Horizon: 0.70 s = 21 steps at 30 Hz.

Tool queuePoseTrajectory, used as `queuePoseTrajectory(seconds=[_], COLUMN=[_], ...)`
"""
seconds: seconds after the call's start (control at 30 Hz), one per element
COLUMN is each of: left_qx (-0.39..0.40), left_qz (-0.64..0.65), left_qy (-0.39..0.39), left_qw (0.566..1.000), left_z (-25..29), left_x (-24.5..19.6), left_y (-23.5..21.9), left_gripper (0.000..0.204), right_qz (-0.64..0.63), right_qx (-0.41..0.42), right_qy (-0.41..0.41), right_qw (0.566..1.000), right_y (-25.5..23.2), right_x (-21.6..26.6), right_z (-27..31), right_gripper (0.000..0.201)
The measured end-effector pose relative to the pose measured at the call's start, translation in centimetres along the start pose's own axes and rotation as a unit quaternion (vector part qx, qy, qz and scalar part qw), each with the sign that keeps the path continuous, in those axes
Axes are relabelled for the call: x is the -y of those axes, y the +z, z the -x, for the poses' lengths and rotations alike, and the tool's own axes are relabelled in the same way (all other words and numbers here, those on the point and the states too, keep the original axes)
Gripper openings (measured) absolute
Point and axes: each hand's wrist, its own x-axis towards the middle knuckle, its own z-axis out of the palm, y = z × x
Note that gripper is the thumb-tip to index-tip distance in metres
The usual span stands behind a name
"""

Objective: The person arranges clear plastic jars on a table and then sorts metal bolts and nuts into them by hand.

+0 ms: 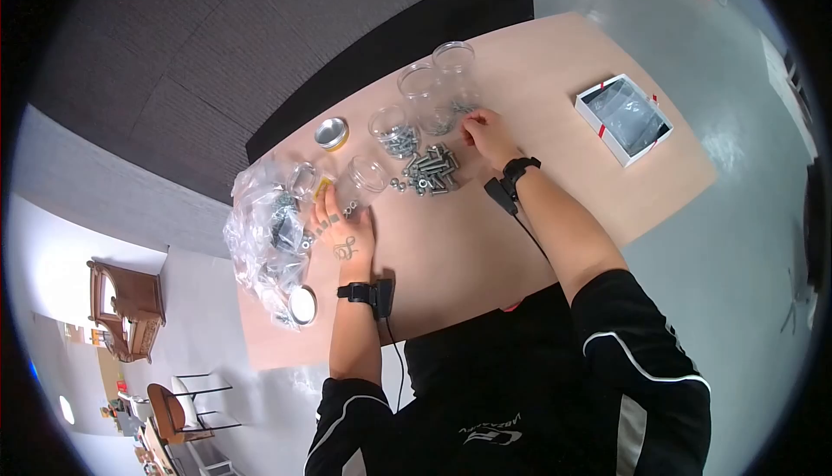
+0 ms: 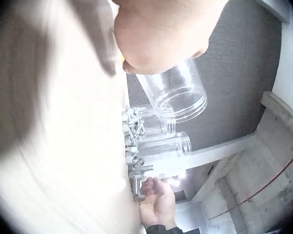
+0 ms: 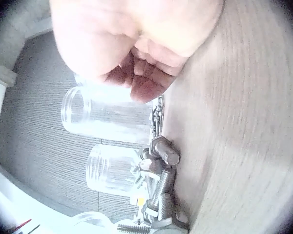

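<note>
My left hand (image 1: 347, 235) rests on the table with its fingers extended beside a clear jar (image 1: 369, 172) and a few small nuts (image 1: 349, 209). A yellow label (image 1: 321, 188) shows by its fingertips. To the right, my right hand (image 1: 490, 140) is low at the table with curled fingers, close to small screws (image 3: 156, 117) near the clear jars. Its fingertips are partly hidden, and I cannot tell whether they pinch a screw. Between the hands lies a pile of large bolts (image 1: 433, 171). Behind it stands a jar of smaller bolts (image 1: 399, 141).
Two taller clear jars (image 1: 419, 84) stand at the back. A round silver-coloured tin (image 1: 331, 133) is at the back left. Crumpled plastic bags (image 1: 253, 233) with hardware cover the left side, near a white round lid (image 1: 302, 305). A white box (image 1: 625, 120) sits far right.
</note>
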Motion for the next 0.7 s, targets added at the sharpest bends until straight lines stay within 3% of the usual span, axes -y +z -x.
queuePoseTrajectory(seconds=[0.17,0.43,0.7], left_qx=[-0.040,-0.033,-0.014], left_qz=[0.031,0.037,-0.003], left_qy=[0.013,-0.005,0.047], left_qw=[0.999,0.999,0.999], left_z=[0.1,0.5,0.1], left_x=[0.4,0.8,0.4], left_y=[0.2,0.4,-0.1], left_gripper=[0.096,0.095,0.100], right_qz=[-0.001,0.033,-0.099], right_qx=[0.006,-0.005,0.012], right_qy=[0.000,-0.003,0.010], right_qw=[1.000,0.999,0.995], right_y=[-0.2,-0.3,-0.8], right_x=[-0.2,0.4,0.3], right_z=[-0.4,0.2,0.7], right_gripper=[0.015,0.015,0.011])
